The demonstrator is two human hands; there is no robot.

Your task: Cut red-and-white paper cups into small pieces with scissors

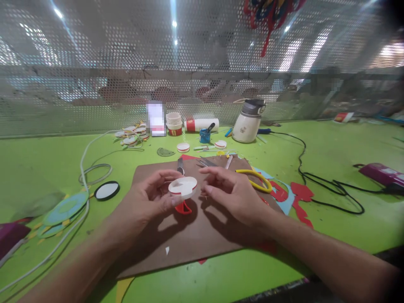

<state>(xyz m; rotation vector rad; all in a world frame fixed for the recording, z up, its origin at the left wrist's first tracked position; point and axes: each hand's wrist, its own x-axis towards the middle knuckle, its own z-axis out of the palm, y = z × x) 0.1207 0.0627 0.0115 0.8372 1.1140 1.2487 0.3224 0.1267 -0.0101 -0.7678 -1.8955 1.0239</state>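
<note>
My left hand (156, 195) grips a shallow white dish (183, 188), like a cut-down paper cup bottom with a red band, between thumb and fingers above the brown board (176, 252). Just below the dish a red looped piece (183, 208) shows; whether it is joined to the dish I cannot tell. Close to the dish's right side is my right hand (229, 191), its fingers bent and the thumb apart, not touching the dish. Beyond it lie yellow-handled scissors (263, 184). A utility knife (180, 166) rests behind my left fingers.
Red paper scraps (301, 192) and a light blue cutout lie to the right. Paper cups (174, 129), a blue jar (205, 135), a bottle (246, 126) and a phone (157, 119) line the back. Cables and a round mirror (107, 190) flank the board.
</note>
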